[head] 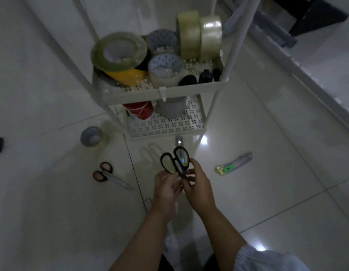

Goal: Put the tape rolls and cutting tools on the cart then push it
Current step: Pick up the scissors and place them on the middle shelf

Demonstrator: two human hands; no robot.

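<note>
The white cart stood on the glossy tiled floor, straight ahead of both hands, and its upper tray was already crowded with tape rolls: a wide clear one lying flat on a yellow one, two patterned-core ones, and two clear ones standing on edge. The lower shelf, a perforated sheet, carried a red spool and a grey roll. Between the hands and the cart, a pair of black scissors was held up with the oval handle loops pointing toward the cart and the blades toward the body, so the long axis ran along the way to the tray. The left hand pinched it near the pivot; the right hand had its grip curled around the blade end, and it seemed slightly nearer to the tray. On the floor were left a small tape roll to the left, red-handled scissors with metal blades, and a grey utility knife to the right.
</note>
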